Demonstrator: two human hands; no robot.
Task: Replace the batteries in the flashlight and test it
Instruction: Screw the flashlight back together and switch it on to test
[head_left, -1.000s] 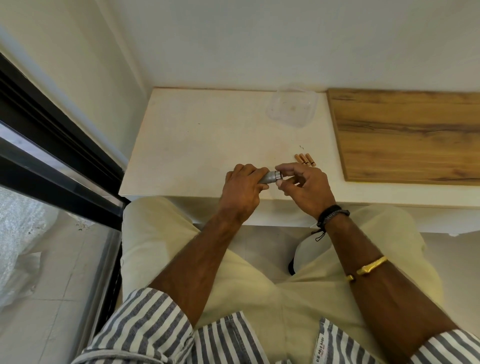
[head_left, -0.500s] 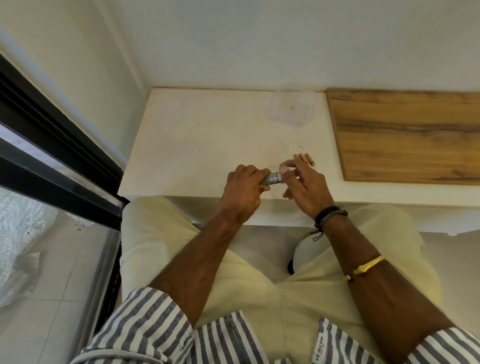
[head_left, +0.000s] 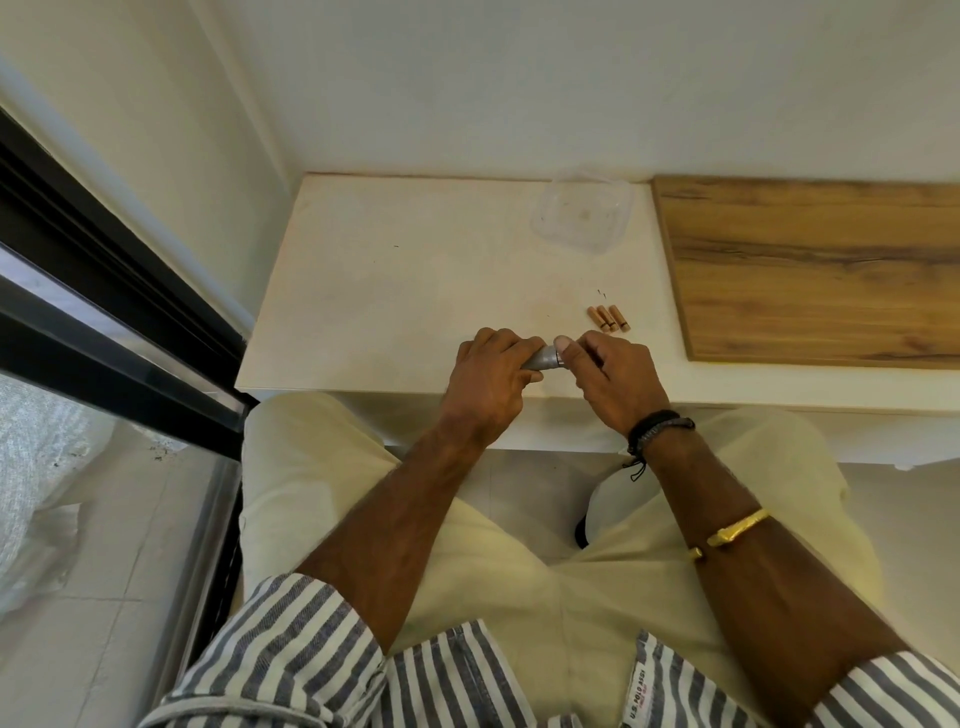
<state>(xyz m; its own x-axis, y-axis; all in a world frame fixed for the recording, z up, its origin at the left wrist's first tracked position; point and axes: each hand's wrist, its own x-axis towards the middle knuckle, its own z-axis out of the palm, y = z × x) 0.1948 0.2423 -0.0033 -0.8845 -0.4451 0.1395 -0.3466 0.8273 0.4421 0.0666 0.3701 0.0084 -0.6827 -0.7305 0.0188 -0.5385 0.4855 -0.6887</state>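
Note:
A small grey metal flashlight lies level between both hands, just above the near edge of the white table. My left hand is wrapped around its body, hiding most of it. My right hand grips the flashlight's right end with thumb and fingers; that end is hidden, so I cannot tell whether a cap is on it. Three orange batteries lie side by side on the table, just beyond my right hand and apart from it.
A clear plastic container sits at the back of the table. A wooden board covers the surface to the right. A wall runs behind, and a black-framed glass door stands at the left. My knees are under the table edge.
My right hand has turned and closed tighter over the flashlight's right end, its thumb now on top. The left hand has kept still, and the batteries have not moved.

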